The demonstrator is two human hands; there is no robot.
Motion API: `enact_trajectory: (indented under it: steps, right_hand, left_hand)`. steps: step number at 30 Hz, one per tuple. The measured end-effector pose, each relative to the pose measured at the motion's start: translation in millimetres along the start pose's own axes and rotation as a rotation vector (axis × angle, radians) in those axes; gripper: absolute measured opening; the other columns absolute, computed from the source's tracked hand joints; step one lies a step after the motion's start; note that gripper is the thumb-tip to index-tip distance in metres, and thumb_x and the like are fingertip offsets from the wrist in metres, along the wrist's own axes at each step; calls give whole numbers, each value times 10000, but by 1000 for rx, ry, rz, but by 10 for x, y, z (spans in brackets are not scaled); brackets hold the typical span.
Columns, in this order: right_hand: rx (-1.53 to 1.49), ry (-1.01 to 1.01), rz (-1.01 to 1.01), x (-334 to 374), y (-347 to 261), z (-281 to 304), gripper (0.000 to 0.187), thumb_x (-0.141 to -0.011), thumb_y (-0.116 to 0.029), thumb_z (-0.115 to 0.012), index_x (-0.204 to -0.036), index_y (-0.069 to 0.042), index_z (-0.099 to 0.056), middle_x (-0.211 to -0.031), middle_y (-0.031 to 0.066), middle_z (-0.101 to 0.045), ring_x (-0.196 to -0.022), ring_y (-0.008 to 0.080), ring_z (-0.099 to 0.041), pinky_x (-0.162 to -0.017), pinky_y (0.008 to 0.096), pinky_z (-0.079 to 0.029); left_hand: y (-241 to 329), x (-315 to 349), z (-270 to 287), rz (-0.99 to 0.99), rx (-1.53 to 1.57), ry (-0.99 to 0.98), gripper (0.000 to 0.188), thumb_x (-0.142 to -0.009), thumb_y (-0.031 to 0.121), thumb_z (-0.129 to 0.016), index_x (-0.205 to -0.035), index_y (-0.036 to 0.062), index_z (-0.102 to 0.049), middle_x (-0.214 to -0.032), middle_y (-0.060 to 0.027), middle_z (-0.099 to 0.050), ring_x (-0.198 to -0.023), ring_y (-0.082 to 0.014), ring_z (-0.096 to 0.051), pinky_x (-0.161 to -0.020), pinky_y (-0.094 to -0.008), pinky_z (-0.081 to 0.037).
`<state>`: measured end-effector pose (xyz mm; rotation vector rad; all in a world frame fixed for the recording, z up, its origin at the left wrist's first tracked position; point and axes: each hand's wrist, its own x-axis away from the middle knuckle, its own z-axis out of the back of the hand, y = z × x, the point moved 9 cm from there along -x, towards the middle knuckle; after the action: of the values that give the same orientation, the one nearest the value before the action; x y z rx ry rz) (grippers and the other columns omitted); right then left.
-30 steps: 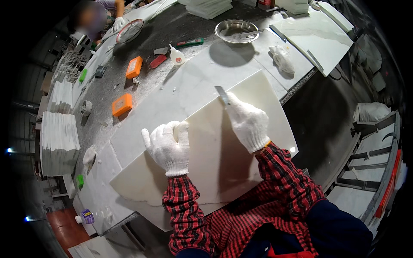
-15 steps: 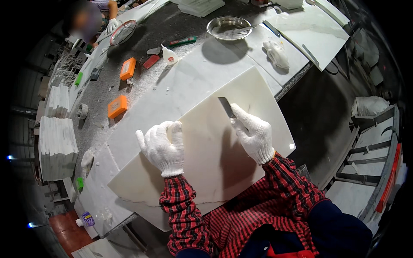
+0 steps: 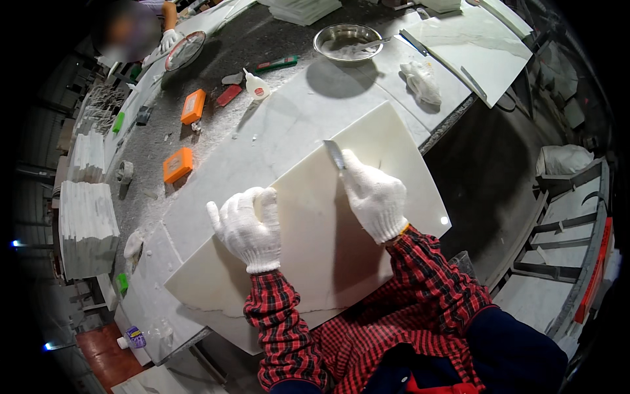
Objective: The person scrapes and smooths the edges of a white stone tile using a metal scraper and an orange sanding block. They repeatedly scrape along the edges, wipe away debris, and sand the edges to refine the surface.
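Pale grit dusts the rough, dark grey worktable [image 3: 226, 49], whose near side carries smooth, grey-veined white stone sheets [image 3: 216, 164]. Lying over these is a broad, cream-white polished slab [image 3: 308, 256] with straight sides; it juts past the worktable's near edge, and a thin dark vein runs along its near part.

The left hand [image 3: 246, 228], in a knitted white glove, lies across the slab's far edge with its fingers bent and slightly apart; whether it clasps the edge I cannot tell. The right hand [image 3: 375, 202], gloved alike, pinches a flat, grey metal blade [image 3: 333, 155], its tip at the slab's far edge; contact there is unclear.

Toward the worktable's right edge sit a shiny round steel bowl [image 3: 346, 60] and a crumpled whitish bundle [image 3: 420, 83]. Farther left are a white squeeze bottle [image 3: 256, 87] with a tapered nozzle, a red oblong block [image 3: 228, 96] and two orange box-shaped pieces [image 3: 178, 165], edges rounded.
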<state>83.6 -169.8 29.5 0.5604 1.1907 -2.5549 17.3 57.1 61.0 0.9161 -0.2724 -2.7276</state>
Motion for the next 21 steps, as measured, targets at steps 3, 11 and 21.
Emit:
enact_trajectory:
  steps: [3, 11, 21]
  right_hand:
    - [81, -224, 4, -80, -148, -199, 422, -897, -87, -747, -1315, -124, -702, -798, 120, -707, -686, 285, -700, -622, 375, -550]
    - [-92, 4, 23, 27, 99, 70, 441, -864, -24, -728, -1302, -76, -706, -830, 154, -724, -691, 286, -712, -638, 355, -561]
    - [54, 12, 40, -15, 52, 1, 413, -882, -84, -754, -1290, -113, -698, -785, 113, -693, -647, 284, -672, -584, 379, -530]
  left_hand:
    - [11, -28, -4, -9, 1, -8, 361, -978, 482, -639, -877, 151, -738, -835, -16, -684, -919, -258, -648, -1197, -592, -306]
    - [22, -26, 38, -23, -21, 8, 354, -983, 475, -632, -867, 157, -734, -817, -13, -669, -906, -259, -645, -1191, -595, -319]
    - [32, -5, 30, -29, -20, 35, 383, -986, 505, -632, -856, 158, -732, -824, -14, -671, -906, -257, -649, -1189, -598, -324]
